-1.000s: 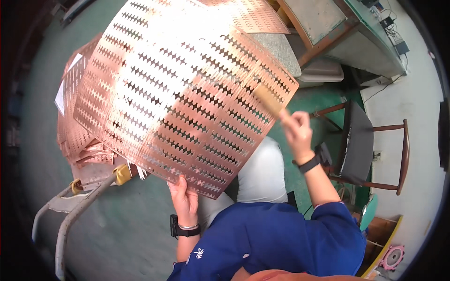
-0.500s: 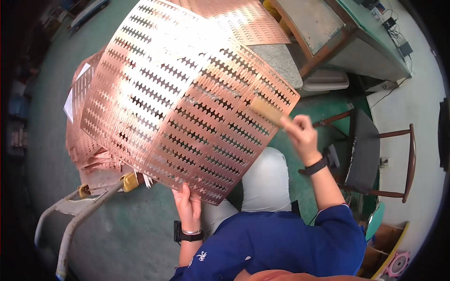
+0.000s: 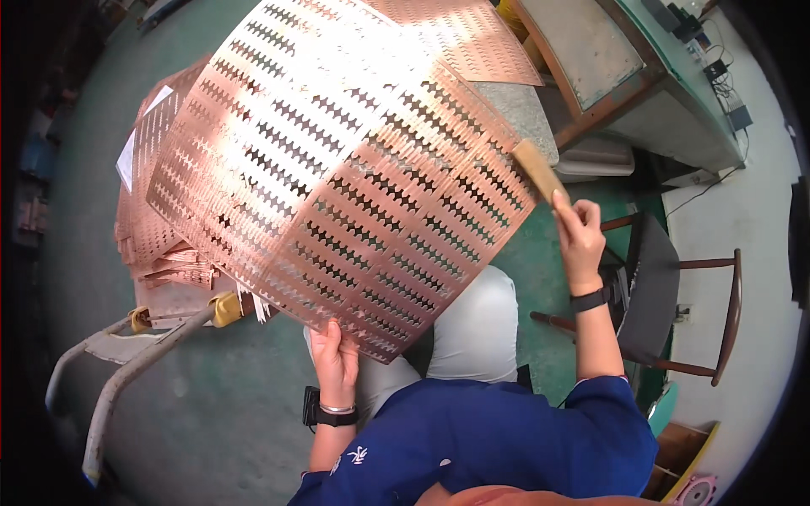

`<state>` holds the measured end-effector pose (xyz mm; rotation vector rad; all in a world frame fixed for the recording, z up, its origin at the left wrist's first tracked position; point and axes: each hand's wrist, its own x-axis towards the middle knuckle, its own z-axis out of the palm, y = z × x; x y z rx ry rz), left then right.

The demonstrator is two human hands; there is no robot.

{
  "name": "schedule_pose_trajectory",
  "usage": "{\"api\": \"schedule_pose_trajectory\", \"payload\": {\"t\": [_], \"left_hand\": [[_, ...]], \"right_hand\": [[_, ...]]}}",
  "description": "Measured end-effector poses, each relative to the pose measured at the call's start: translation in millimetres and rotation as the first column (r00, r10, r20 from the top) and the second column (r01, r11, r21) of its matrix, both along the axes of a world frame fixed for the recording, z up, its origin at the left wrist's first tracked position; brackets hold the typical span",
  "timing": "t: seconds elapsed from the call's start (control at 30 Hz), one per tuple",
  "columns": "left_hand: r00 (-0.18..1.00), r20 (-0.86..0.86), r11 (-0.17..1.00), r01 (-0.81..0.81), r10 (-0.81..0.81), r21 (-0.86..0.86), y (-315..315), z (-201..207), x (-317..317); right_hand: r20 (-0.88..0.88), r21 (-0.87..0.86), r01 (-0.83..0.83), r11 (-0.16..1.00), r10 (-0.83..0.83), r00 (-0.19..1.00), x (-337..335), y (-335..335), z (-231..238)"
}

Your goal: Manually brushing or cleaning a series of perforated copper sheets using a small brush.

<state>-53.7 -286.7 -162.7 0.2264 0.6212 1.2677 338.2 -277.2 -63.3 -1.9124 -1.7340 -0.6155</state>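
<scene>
Two hands, one lg. perforated copper-coloured sheet: a worker in a blue shirt tilts it over the lap. The L hand pinches its near edge, just left of the near corner, thumb on top, fingers mostly hidden. The R hand grips one end of a tan bar, the other end over the sheet's right corner; can't tell whether the two touch. Beyond, a second perforated sheet lies on a grey speckled desk, bare at its near right corner; what bears the held sheet's far end is out of sight. At left, a trolley carries a stack of similar sheets.

Step in hand, by the look of it: working the bar across the sheet, at its right edge now. Some cut-outs along the near edge look pale, poss. filled. Next move prob. calls for a steady L grip & the bar brought back inboard, flat, w/ light force, so the thin-looking metal doesn't bend.
</scene>
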Motion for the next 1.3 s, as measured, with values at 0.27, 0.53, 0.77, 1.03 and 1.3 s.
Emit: {"api": "schedule_pose_trajectory", "payload": {"t": [0.27, 0.53, 0.77, 1.03, 1.3], "left_hand": [[1.0, -0.013, 1.0, 0.0, 0.001, 0.008, 0, -1, 0], [0.998, -0.014, 0.998, -0.058, 0.058, -0.012, 0, -2, 3], [0.997, -0.02, 0.997, -0.079, 0.079, 0.005, 2, -11, 8], [0.997, -0.015, 0.997, -0.079, 0.079, 0.005, 2, -11, 9], [0.995, 0.006, 0.995, -0.098, 0.099, -0.029, -2, -8, 8]], "right_hand": [[-0.075, 0.015, -0.011, 1.0, 0.012, 0.997, -11, 2, -11], [-0.144, 0.059, -0.056, 0.997, 0.064, 0.988, -21, 11, -17], [-0.152, -0.124, -0.398, 0.909, 0.379, 0.913, -119, 27, -20], [-0.109, -0.011, -0.264, 0.965, 0.261, 0.959, -117, 60, -12], [-0.05, -0.004, -0.265, 0.964, 0.264, 0.963, -115, 64, -6]]}}
